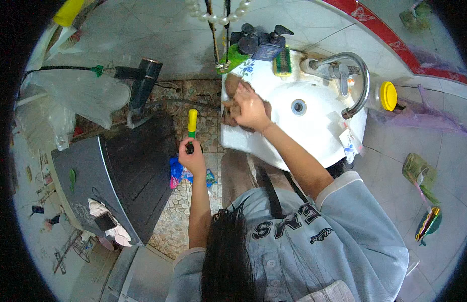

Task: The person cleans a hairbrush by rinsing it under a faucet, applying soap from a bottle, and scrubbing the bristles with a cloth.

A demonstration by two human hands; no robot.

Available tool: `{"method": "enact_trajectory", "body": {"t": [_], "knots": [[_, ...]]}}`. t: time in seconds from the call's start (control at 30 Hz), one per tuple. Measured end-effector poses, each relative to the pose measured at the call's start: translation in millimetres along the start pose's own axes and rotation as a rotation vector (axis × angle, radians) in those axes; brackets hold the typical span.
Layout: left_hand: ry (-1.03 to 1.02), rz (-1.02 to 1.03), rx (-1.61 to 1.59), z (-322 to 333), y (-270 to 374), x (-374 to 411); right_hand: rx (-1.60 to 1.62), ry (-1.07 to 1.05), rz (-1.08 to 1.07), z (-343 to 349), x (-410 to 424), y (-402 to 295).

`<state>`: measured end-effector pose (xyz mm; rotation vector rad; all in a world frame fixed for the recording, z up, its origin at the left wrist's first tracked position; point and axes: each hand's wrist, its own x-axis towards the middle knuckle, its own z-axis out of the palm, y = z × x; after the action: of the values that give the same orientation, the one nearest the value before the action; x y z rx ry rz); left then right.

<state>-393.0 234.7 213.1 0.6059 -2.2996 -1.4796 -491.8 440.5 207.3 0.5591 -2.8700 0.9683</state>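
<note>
My left hand (192, 157) grips a slim tool (192, 120) with a yellow end and a green band, held over the tiled floor left of the sink. A black part of it shows at my fingers. On the left rim of the white washbasin (316, 139), my right hand (251, 108) lies over a brown item (232, 83). Its fingers are bent, but whether they grip the item or only press on it is unclear. Most of the item is covered by the hand, so its kind cannot be told.
A chrome faucet (360, 60) arches over the basin. Behind the rim stand a green bottle (236, 56), a dark pump bottle (269, 49) and a green-bristled brush (282, 63). Leftward are a black hair dryer (144, 79) and a dark grey cabinet-like unit (139, 166). Colourful packets (175, 171) lie below.
</note>
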Motion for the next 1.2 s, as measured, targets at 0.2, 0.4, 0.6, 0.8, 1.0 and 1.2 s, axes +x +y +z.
{"method": "enact_trajectory", "body": {"t": [0.2,0.4,0.6,0.8,1.0,1.2], "knots": [[-0.194,0.23,-0.04,63,24,25,0.12,-0.017,0.009,-12,-70,-36],[-0.393,0.598,0.128,153,48,50,0.198,-0.125,0.11,-27,-106,-41],[-0.352,0.731,0.22,193,52,50,0.338,-0.039,0.234,-31,-110,-37],[-0.316,0.639,0.089,192,47,46,0.435,0.099,0.275,-36,-107,-30],[-0.323,0.695,-0.073,185,47,45,0.373,0.1,0.277,-21,-114,-24],[-0.169,0.391,-0.104,182,-14,78,0.357,0.036,0.252,-10,-119,-16]]}}
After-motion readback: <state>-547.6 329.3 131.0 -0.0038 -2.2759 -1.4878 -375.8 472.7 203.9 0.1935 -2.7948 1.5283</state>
